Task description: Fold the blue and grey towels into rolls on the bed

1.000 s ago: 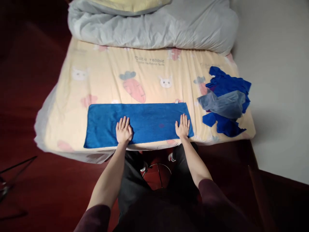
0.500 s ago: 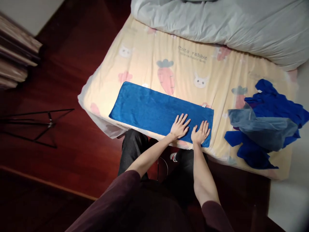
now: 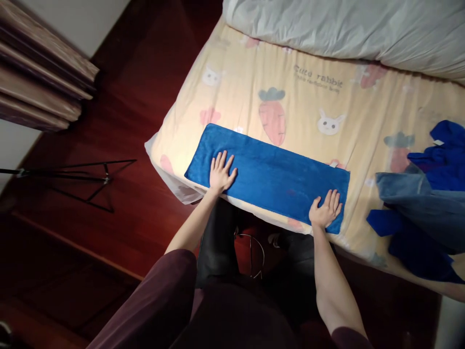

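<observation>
Both palms flat on a folded blue towel (image 3: 269,174).
Left hand (image 3: 221,172) and right hand (image 3: 326,209) press opposite ends, fingers spread wide (gripping nothing); crumpled cloths (image 3: 425,203) lie beyond the right fingers.

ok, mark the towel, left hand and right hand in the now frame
towel (image 3: 271,172), head view, on its bare middle.
left hand (image 3: 221,172), head view, on the back of the hand.
right hand (image 3: 326,212), head view, on the back of the hand.

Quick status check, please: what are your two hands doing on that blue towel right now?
Left hand flat, open, near towel's left end. Right hand flat at its right corner. Blue towel folded long on bed edge. Cloth pile lies apart.
</observation>
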Demonstrator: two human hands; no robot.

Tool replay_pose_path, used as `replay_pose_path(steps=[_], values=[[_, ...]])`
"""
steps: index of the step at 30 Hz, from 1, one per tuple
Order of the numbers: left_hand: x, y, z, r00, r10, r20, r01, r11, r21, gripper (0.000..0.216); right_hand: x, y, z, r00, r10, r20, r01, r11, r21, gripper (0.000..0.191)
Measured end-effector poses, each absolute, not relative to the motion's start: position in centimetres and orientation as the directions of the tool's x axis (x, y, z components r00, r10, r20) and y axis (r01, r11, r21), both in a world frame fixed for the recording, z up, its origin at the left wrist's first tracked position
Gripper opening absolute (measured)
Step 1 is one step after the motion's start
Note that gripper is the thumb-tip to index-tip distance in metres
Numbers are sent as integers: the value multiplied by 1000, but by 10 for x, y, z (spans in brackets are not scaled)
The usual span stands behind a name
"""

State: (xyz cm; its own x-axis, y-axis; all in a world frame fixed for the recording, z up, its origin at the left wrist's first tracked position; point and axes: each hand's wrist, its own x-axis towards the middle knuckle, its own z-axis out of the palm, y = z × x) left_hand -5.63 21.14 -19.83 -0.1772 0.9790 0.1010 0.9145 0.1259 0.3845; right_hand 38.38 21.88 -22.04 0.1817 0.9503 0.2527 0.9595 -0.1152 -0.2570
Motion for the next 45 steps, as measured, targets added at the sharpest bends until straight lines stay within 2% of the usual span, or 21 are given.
replay_pose_path(steps=[5,9,12,14,16,19,20,22,25,29,33,35,38,40,43,45], values=[[-134,214,-205,-344,935,88,875,285,392,68,382,218,-219,187,949,255,957,-117,-264,64],[-182,214,-205,-359,931,66,875,311,372,66,380,217,-218,198,948,247,954,-130,-269,64],[-166,217,-195,-379,919,109,882,322,345,66,379,217,-219,206,949,237,951,-138,-276,64],[-115,220,-187,-358,918,172,898,288,334,68,380,217,-220,207,949,238,950,-137,-281,65],[-35,222,-182,-212,959,189,925,135,355,67,381,218,-222,206,945,252,950,-131,-284,65],[96,226,-188,218,965,149,871,-261,417,60,383,218,-226,200,940,278,949,-115,-293,65],[129,230,-192,321,937,134,837,-347,423,61,383,218,-227,198,938,285,948,-110,-298,65],[162,241,-197,402,910,106,811,-407,420,61,384,219,-228,199,933,301,945,-102,-309,65],[128,259,-201,345,934,87,854,-351,385,62,384,218,-229,196,929,315,946,-94,-311,65],[-2,282,-203,70,993,96,940,-98,328,63,384,217,-228,183,936,301,949,-89,-302,66],[-113,314,-202,-222,973,60,918,188,348,68,383,217,-226,194,938,286,949,-105,-299,67],[-141,328,-197,-268,963,20,901,243,360,72,382,217,-226,201,937,286,948,-112,-299,66],[-135,323,-189,-254,967,26,900,227,371,69,382,216,-225,201,938,283,947,-113,-300,65],[-106,296,-188,-176,982,65,921,141,363,65,381,216,-225,202,940,276,947,-116,-300,64],[-56,234,-197,57,994,88,931,-85,355,60,378,216,-222,209,944,255,946,-129,-297,63],[-35,200,-203,37,991,130,920,-84,382,58,376,216,-219,212,948,237,948,-141,-286,62]])
